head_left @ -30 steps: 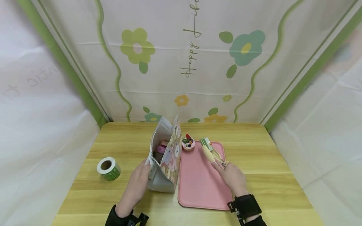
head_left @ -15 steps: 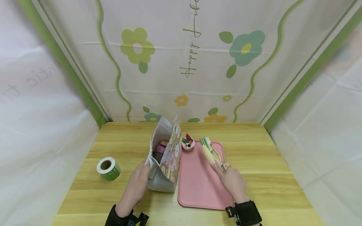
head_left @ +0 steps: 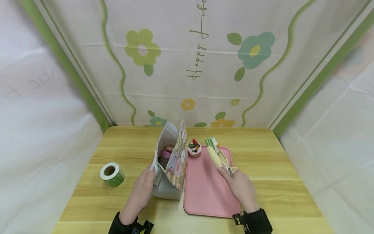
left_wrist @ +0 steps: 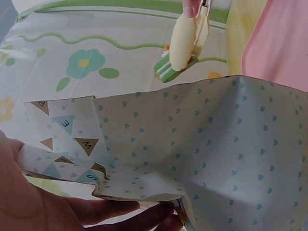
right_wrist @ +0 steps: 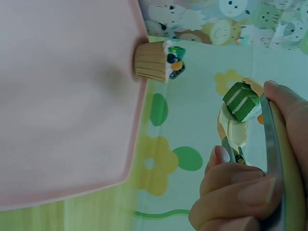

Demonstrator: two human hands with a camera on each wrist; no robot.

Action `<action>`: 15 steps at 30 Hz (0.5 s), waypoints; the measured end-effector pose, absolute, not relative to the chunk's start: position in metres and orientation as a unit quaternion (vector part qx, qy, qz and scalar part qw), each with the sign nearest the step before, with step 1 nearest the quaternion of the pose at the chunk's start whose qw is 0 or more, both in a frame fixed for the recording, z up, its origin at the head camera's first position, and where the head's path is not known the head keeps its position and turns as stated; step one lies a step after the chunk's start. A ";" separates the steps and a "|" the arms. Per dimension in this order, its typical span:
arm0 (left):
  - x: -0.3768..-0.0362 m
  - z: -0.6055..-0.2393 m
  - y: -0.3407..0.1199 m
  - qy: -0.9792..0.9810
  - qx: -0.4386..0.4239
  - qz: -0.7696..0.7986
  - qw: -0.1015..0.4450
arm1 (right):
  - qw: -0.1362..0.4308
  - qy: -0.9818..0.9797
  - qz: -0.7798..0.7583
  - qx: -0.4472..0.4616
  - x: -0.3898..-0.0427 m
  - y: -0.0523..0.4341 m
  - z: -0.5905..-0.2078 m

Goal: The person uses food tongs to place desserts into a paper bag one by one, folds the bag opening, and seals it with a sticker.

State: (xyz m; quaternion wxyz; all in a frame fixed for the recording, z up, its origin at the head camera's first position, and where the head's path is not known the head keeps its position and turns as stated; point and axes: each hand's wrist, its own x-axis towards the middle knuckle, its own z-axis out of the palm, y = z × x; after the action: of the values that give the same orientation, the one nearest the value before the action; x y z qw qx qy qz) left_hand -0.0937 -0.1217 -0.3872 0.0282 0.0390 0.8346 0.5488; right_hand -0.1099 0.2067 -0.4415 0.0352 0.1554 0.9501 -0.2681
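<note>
My right hand (head_left: 241, 188) grips a pair of tongs (head_left: 214, 157) with cream-coloured ends. Between those ends is a green-and-white layered cake slice (right_wrist: 243, 101) with a small orange bit on it, held above the far part of the pink tray (head_left: 204, 198). My left hand (head_left: 141, 190) pinches the near left edge of an upright paper bag (head_left: 179, 162), thumb inside and fingers outside. The bag's mouth gapes open, and pink and brown pieces (head_left: 166, 154) show within. A fruit-topped cupcake (head_left: 194, 148) sits at the tray's far left corner, beside the bag.
A roll of green-and-white labels (head_left: 112, 175) stands on the wooden table (head_left: 131, 139), left of the bag. White cloth with printed flowers (head_left: 163, 81) hangs behind the table, and plain cloth walls flank it on both sides.
The tongs and cake slice have shifted slightly away from me and to the left over the tray. My left hand, the bag and the cupcake stay where they were.
</note>
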 end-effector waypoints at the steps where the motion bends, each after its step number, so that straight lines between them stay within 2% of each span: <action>1: -0.094 -0.388 -0.122 0.835 0.039 0.548 0.028 | 0.034 0.950 -0.268 0.154 -0.110 0.206 -0.440; 15: -0.096 -0.391 -0.120 0.841 0.042 0.539 0.003 | 0.026 0.953 -0.266 0.142 -0.107 0.198 -0.417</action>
State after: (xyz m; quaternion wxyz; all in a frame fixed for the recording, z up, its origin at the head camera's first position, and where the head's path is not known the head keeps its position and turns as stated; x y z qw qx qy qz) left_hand -0.0956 -0.1204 -0.3912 0.0035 0.0415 0.8413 0.5390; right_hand -0.1074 0.1984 -0.4174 0.0259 0.1423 0.9530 -0.2662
